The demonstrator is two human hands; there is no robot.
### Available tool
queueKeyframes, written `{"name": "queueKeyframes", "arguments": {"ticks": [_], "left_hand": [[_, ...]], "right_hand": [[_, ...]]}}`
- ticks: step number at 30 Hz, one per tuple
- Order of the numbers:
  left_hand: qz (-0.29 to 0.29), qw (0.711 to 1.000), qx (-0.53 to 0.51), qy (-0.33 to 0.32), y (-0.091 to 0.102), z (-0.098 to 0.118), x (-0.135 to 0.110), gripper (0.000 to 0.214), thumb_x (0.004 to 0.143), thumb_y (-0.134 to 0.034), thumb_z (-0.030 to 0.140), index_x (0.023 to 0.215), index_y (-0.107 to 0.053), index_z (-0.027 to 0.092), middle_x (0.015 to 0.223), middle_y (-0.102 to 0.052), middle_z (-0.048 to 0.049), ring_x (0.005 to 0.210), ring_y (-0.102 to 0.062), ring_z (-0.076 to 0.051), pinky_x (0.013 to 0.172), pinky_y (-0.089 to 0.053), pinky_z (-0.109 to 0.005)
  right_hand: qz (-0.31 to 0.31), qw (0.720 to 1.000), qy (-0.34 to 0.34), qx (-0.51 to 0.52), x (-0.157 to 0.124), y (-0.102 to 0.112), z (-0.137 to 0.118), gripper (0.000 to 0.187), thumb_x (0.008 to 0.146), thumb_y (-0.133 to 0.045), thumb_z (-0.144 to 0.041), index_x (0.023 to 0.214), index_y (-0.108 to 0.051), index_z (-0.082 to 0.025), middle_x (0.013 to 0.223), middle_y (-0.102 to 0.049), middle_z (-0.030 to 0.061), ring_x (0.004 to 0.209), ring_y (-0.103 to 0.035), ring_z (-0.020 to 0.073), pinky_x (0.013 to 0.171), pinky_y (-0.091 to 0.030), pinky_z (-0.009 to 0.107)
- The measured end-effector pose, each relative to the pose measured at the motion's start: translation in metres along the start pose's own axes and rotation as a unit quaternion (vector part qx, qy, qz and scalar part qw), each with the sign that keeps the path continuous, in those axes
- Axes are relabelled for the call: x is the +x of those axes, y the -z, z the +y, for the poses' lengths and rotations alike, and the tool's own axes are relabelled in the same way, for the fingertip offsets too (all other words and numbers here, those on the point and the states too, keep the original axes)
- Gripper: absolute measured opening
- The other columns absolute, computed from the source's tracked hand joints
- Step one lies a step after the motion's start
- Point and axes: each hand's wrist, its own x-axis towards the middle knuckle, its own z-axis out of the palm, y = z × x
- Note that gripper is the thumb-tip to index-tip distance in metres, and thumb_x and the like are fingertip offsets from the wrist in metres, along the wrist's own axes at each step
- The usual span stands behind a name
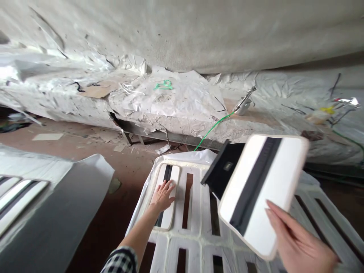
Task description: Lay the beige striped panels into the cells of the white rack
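My left hand lies with fingers spread on a white panel with rounded corners and a dark lengthwise strip. That panel rests at the left edge of a slotted frame wrapped in white film. In my right hand, pinched by its lower right edge, is a second white panel with a black band, held tilted above the frame. A black flap with a small label shows behind this panel's left side; how it is joined is hidden.
At left, similar striped panels lie on a covered surface. Behind runs a ledge in paint-splashed sheeting, bearing a spray gun on a can with a green hose, and a green wire piece.
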Motion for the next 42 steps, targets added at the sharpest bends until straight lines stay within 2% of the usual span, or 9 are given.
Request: {"name": "queueKeyframes", "arguments": {"ticks": [5, 8, 21, 25, 28, 31, 34, 37, 42], "left_hand": [[0.019, 1.0, -0.002, 0.005, -0.005, -0.001, 0.001, 0.053, 0.088, -0.053, 0.029, 0.14, -0.043, 0.032, 0.158, -0.028, 0.0025, 0.147, -0.019, -0.03, 0.117, -0.026, -0.054], [0.027, 1.0, -0.005, 0.012, -0.008, -0.002, 0.002, 0.051, 0.089, -0.051, 0.029, 0.14, -0.043, 0.032, 0.158, -0.029, 0.0016, 0.146, -0.02, -0.03, 0.117, -0.025, -0.054], [0.068, 0.997, -0.027, 0.029, -0.013, 0.001, 0.0, 0.046, 0.091, -0.049, 0.035, 0.136, -0.048, 0.028, 0.157, -0.032, -0.0032, 0.146, -0.02, -0.034, 0.116, -0.022, -0.059], [0.076, 0.996, -0.027, 0.026, -0.015, 0.0, 0.0, 0.044, 0.092, -0.047, 0.037, 0.135, -0.049, 0.028, 0.156, -0.033, -0.0035, 0.146, -0.02, -0.033, 0.116, -0.023, -0.059], [0.083, 0.996, -0.028, 0.025, -0.017, 0.001, 0.0, 0.046, 0.092, -0.047, 0.039, 0.136, -0.047, 0.029, 0.156, -0.034, -0.0031, 0.146, -0.02, -0.033, 0.115, -0.023, -0.06], [0.09, 0.995, -0.029, 0.028, -0.02, 0.003, 0.0, 0.048, 0.092, -0.046, 0.042, 0.139, -0.045, 0.032, 0.156, -0.033, -0.0032, 0.146, -0.019, -0.035, 0.115, -0.021, -0.063], [0.102, 0.994, -0.029, 0.029, -0.023, 0.004, 0.002, 0.05, 0.093, -0.045, 0.046, 0.14, -0.044, 0.033, 0.156, -0.032, -0.0039, 0.146, -0.017, -0.035, 0.115, -0.019, -0.065], [0.112, 0.993, -0.029, 0.027, -0.027, 0.003, 0.004, 0.05, 0.092, -0.046, 0.048, 0.14, -0.045, 0.033, 0.156, -0.033, -0.004, 0.146, -0.018, -0.035, 0.115, -0.02, -0.065], [0.135, 0.99, -0.027, 0.026, -0.03, 0.002, 0.005, 0.047, 0.094, -0.042, 0.051, 0.138, -0.047, 0.034, 0.154, -0.036, -0.0034, 0.145, -0.021, -0.034, 0.114, -0.023, -0.064]], "right_hand": [[-0.069, 0.994, 0.045, 0.073, -0.032, -0.088, -0.031, 0.023, 0.094, -0.057, -0.024, 0.108, -0.073, -0.016, 0.102, -0.074, 0.008, 0.084, -0.072, 0.0189, 0.077, -0.058, 0.024], [-0.14, 0.988, 0.028, 0.065, -0.058, -0.116, -0.038, 0.03, 0.096, -0.048, -0.024, 0.108, -0.073, -0.013, 0.105, -0.073, 0.0108, 0.088, -0.072, 0.0203, 0.078, -0.058, 0.024], [-0.23, 0.961, -0.13, 0.083, -0.092, -0.118, -0.035, 0.042, 0.091, -0.051, -0.045, 0.105, -0.075, -0.014, 0.089, -0.075, 0.0103, 0.062, -0.07, 0.0194, 0.059, -0.055, 0.023], [-0.289, 0.929, -0.197, 0.122, -0.089, -0.16, -0.024, 0.047, 0.087, -0.049, -0.043, 0.119, -0.069, -0.015, 0.091, -0.074, 0.0096, 0.068, -0.068, 0.0227, 0.065, -0.055, 0.03], [-0.292, 0.897, -0.285, 0.169, -0.087, -0.189, -0.012, 0.067, 0.082, -0.054, -0.044, 0.142, -0.047, -0.016, 0.078, -0.072, 0.005, 0.062, -0.065, 0.0228, 0.061, -0.053, 0.032], [-0.293, 0.807, -0.421, 0.294, -0.094, -0.198, 0.001, 0.076, 0.072, -0.065, -0.045, 0.138, -0.047, -0.013, 0.081, -0.072, 0.0065, 0.069, -0.067, 0.025, 0.062, -0.053, 0.033], [-0.317, 0.722, -0.487, 0.375, -0.105, -0.198, 0.013, 0.054, 0.063, -0.072, -0.042, 0.109, -0.064, -0.014, 0.085, -0.072, 0.0093, 0.076, -0.069, 0.0272, 0.066, -0.054, 0.033], [-0.306, 0.717, -0.509, 0.364, -0.115, -0.203, 0.022, 0.043, 0.057, -0.075, -0.039, 0.092, -0.066, -0.016, 0.081, -0.072, 0.0081, 0.075, -0.069, 0.0275, 0.066, -0.054, 0.033], [-0.305, 0.71, -0.508, 0.38, -0.12, -0.22, 0.023, 0.045, 0.057, -0.08, -0.038, 0.093, -0.068, -0.015, 0.081, -0.073, 0.0073, 0.074, -0.068, 0.027, 0.067, -0.052, 0.033]]}}
